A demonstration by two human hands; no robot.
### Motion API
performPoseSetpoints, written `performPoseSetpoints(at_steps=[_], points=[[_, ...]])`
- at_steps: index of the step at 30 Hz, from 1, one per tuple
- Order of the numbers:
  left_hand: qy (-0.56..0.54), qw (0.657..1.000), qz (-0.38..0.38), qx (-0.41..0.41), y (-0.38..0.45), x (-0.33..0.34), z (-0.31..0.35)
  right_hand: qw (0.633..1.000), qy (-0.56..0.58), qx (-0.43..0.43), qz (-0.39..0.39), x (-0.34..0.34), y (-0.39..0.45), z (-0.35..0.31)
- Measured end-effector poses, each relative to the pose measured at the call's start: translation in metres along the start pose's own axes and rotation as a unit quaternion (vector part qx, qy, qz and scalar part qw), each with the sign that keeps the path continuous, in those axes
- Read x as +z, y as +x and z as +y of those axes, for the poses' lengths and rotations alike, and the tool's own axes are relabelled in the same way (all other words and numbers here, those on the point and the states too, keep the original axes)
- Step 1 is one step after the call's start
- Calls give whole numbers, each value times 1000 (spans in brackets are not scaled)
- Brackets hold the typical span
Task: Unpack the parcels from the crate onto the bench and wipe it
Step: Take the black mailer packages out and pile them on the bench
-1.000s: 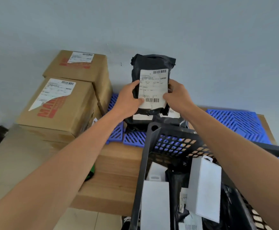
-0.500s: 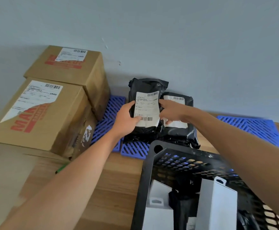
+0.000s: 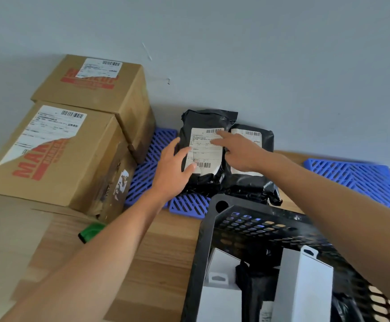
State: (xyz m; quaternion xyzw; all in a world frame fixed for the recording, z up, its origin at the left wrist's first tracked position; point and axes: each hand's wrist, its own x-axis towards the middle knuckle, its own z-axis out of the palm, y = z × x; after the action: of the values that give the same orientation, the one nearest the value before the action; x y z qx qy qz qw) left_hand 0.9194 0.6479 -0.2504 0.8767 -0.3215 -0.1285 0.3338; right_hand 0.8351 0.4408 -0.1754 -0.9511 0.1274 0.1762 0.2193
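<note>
Nearest, a black perforated plastic crate point(image 3: 254, 219) holds white cardboard boxes point(image 3: 302, 287) and dark bags on the pale wooden counter point(image 3: 161, 256). Beyond it, the left hand point(image 3: 169, 173) and right hand point(image 3: 240, 152) both spread relaxed fingers on a black plastic parcel with a white label point(image 3: 204, 149), gripping nothing. It lies on a blue slatted mat point(image 3: 143, 177), touching a second black parcel point(image 3: 252, 182). Two brown cardboard boxes point(image 3: 57, 154) sit left.

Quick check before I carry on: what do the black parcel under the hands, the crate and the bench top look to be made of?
Black parcel: likely thin plastic film, glossy and wrinkled, with a paper label stuck on.
Crate: apparently rigid moulded plastic, matte black, with a perforated grid wall.
Bench: looks like light wood, or a wood-look laminate; grain lines and plank seams show.
</note>
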Motion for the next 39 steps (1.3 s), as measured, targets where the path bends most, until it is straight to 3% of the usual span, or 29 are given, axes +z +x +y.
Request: performPoseSetpoints(at_steps=[2,4,13,18,23,30,35,39], points=[[80,993,-13,80,-5,3,1,998,-48,-2,-50,6,0,0],[124,985,-49,109,-8,7,3,993,-77,9,-85,11,-1,3],[232,963,-93,102,-10,10,14,981,-135,32,-133,15,-2,7],[210,963,-162,55,-5,-13,33,1000,-6,20,-20,-1,-17,-3],[136,985,-99,30,-25,-52,57,990,106,42,83,-30,-66,-16],[-44,994,1,98,-87,-101,120,929,247,82,261,-35,-193,-39],[-79,978,-33,193,-144,-88,182,880,300,104,352,-10,-287,-33],[-91,969,-59,221,-178,-61,219,845,329,132,400,12,-342,-9]])
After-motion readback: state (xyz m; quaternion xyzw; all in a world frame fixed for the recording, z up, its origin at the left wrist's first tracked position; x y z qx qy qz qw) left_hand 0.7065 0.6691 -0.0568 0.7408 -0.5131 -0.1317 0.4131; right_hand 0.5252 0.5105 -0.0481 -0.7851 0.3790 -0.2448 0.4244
